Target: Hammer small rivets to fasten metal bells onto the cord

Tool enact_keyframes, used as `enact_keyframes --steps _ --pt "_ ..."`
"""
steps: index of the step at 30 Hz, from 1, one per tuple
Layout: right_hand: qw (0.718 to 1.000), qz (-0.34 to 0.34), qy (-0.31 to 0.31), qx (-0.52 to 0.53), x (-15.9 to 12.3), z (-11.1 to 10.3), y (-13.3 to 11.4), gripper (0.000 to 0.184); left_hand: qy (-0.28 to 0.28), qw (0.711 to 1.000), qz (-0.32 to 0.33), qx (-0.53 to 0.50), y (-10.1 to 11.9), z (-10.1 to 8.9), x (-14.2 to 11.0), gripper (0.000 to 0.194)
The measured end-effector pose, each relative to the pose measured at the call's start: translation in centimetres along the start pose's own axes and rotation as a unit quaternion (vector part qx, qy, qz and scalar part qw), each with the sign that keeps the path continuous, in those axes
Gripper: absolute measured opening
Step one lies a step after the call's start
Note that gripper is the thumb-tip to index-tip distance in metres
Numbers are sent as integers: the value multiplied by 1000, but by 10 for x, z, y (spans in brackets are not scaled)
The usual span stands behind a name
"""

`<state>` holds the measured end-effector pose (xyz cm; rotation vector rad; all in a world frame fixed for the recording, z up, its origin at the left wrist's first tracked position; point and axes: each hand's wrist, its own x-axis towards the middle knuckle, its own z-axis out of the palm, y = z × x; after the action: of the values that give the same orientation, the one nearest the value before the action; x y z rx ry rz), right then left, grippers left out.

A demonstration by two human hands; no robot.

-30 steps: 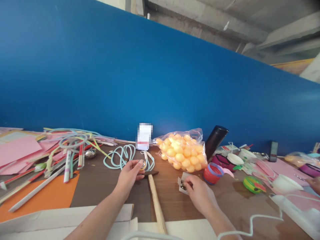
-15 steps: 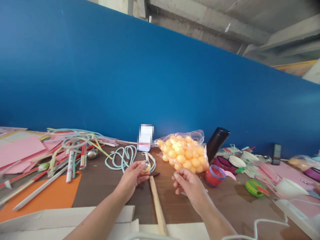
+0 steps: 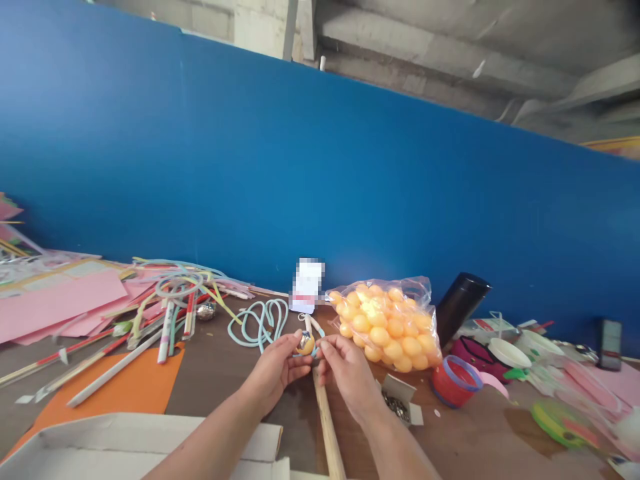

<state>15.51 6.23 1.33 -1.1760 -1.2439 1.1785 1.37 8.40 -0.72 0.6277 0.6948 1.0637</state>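
Right hand (image 3: 350, 379) has moved beside left hand (image 3: 274, 375), fingertips pinched, contents unclear; left pinches shiny gold round piece (image 3: 306, 344). Best held steady.

Bright, diffuse light gives the glossy blue partition (image 3: 320, 180) a pale sheen at upper left; shadows on the brown wooden counter (image 3: 465, 440) are soft. Wide-angle stretching and blur affect the right edge.

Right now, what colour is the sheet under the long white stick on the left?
Orange; the sheet shows best in the head view.
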Motion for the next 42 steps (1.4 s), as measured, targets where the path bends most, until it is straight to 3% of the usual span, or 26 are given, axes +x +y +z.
enact_keyframes --steps 10,18,32,42 --pt "998 29 -5 59 0 -14 12 21 8 1000 -3 10 1 2 -2 21" --pt "993 37 -27 109 -4 -11 6 26 -1 1000 -2 25 2 1 -4 21" --pt "997 18 -39 68 -10 -6 -7 19 -8 1000 3 14 0 1 -3 20" --pt "991 58 -35 116 -11 -4 -2 24 -46 999 10 26 0 1 -7 22"
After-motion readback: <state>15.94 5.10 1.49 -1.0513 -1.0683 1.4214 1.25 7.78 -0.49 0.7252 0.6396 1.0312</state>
